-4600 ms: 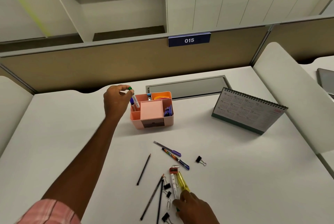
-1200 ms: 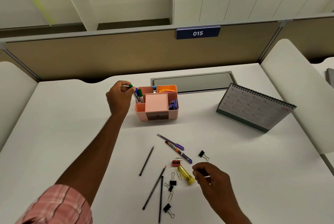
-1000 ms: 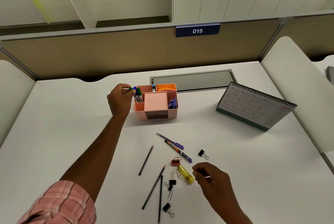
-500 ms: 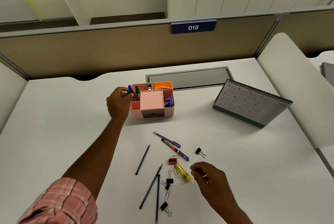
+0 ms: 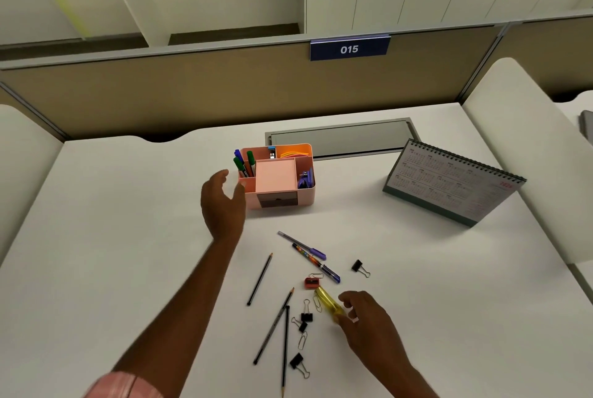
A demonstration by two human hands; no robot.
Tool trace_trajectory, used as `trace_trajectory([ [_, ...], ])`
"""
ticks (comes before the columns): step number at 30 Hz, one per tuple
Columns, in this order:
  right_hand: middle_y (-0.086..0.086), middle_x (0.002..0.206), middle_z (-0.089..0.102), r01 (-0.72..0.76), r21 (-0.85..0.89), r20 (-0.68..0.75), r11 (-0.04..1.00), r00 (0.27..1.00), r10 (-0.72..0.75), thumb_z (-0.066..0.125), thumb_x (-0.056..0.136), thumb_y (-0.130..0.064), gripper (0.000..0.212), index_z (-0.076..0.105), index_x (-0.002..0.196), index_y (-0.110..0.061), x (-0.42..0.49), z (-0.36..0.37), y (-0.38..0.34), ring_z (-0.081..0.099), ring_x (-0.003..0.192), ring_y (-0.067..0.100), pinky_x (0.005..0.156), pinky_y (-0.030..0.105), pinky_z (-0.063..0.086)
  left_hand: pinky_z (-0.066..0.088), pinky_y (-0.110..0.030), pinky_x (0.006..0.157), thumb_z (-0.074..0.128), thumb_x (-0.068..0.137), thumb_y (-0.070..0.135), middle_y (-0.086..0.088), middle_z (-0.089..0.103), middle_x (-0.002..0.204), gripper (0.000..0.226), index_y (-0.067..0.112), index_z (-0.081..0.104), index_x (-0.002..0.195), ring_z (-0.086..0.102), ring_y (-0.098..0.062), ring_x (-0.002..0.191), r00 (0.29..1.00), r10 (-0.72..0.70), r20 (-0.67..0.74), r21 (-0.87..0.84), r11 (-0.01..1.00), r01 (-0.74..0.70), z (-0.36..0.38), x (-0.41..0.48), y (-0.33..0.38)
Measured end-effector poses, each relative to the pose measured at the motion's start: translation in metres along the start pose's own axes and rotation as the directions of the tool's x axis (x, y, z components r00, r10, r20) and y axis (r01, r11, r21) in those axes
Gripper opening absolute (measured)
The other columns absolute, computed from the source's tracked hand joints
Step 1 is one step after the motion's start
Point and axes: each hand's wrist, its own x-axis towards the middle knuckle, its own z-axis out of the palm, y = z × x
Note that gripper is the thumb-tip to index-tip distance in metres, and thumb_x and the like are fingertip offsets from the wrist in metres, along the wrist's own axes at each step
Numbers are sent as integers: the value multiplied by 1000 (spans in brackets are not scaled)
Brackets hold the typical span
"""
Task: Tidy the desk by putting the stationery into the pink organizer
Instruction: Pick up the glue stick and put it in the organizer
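Partly done, with markers (image 5: 244, 163) upright in the pink organizer (image 5: 306, 200) on the desk (image 5: 128, 237) but pencils (image 5: 260, 279), pens (image 5: 305, 245), clips (image 5: 359, 266) and a yellow highlighter (image 5: 327, 301) left loose nearer, left hand (image 5: 223, 202) spread empty beside the organizer, right hand (image 5: 369, 317) curled at the highlighter, grip unclear

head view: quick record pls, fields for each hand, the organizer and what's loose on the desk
left hand: open, empty, beside pink organizer
right hand: fingers curled at yellow highlighter, grip unclear
in organizer: markers, left rear compartment
loose on desk: three pencils, two pens, red sharpener, binder clips, paper clips
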Motion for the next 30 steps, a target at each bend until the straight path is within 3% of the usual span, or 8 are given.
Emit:
trace_trajectory([
  [6, -13, 137, 49, 70, -232, 13, 970, 998, -69, 53, 101, -45, 43, 44, 142, -34, 3, 11, -11, 50, 120, 9, 85, 21, 50, 59, -38, 86, 75, 92, 21, 1, 64, 123, 31, 19, 67, 122, 62, -19, 109, 991, 94, 93, -7, 996, -94, -11, -91, -4],
  [10, -8, 129, 55, 88, -319, 0, 944, 996, -92, 53, 102, -38, 37, 49, 137, -29, 6, 20, -15, 53, 113, 12, 77, 24, 53, 60, -33, 79, 73, 93, 21, 13, 64, 112, 21, 27, 71, 114, 63, -3, 96, 969, 36, 246, -78, 997, -18, -10, -139, -10],
  [14, -7, 117, 60, 106, -328, -21, 939, 993, -120, 53, 101, -32, 28, 58, 128, -27, 8, 26, -16, 55, 102, 11, 71, 22, 50, 57, -20, 77, 74, 93, 28, 17, 68, 107, 14, 34, 72, 106, 67, -1, 91, 866, -66, 495, -54, 993, 107, -11, -171, -12],
  [18, -13, 107, 63, 106, -113, -82, 988, 990, -116, 66, 95, -40, 30, 64, 124, -31, 5, 21, -22, 58, 94, 8, 75, 16, 50, 57, -18, 78, 74, 89, 49, 17, 68, 110, 27, 37, 69, 113, 68, -3, 94, 739, -173, 651, 15, 976, 215, -13, -184, -15],
  [20, -19, 102, 62, 120, 58, -120, 991, 986, -112, 71, 92, -40, 31, 63, 121, -36, 6, 11, -34, 61, 87, 4, 72, 10, 48, 62, -29, 79, 73, 88, 55, 12, 72, 106, 32, 37, 67, 115, 72, -8, 91, 702, -215, 679, -13, 953, 304, -16, -185, -13],
  [22, -20, 97, 64, 151, 184, -150, 971, 981, -124, 74, 91, -36, 34, 62, 123, -38, 12, -1, -49, 64, 83, 3, 69, 13, 52, 65, -41, 77, 73, 91, 47, 3, 77, 96, 24, 32, 70, 109, 76, -15, 81, 686, -247, 685, -113, 893, 435, -21, -183, -3],
  [27, -18, 104, 70, 266, 389, -157, 882, 963, -221, 71, 92, -28, 36, 65, 126, -37, 37, -17, -80, 70, 90, 9, 73, 33, 62, 66, -37, 76, 73, 94, 35, -1, 80, 93, 22, 24, 76, 112, 78, -18, 76, 763, -234, 602, -261, 845, 466, -32, -149, 23],
  [30, -23, 105, 69, 270, 424, -188, 864, 960, -208, 74, 91, -25, 36, 69, 126, -32, 56, -31, -106, 69, 92, 6, 74, 29, 62, 65, -34, 76, 73, 95, 38, 3, 80, 91, 23, 24, 76, 114, 78, -15, 75, 793, -232, 563, -284, 847, 449, -32, -122, 33],
])
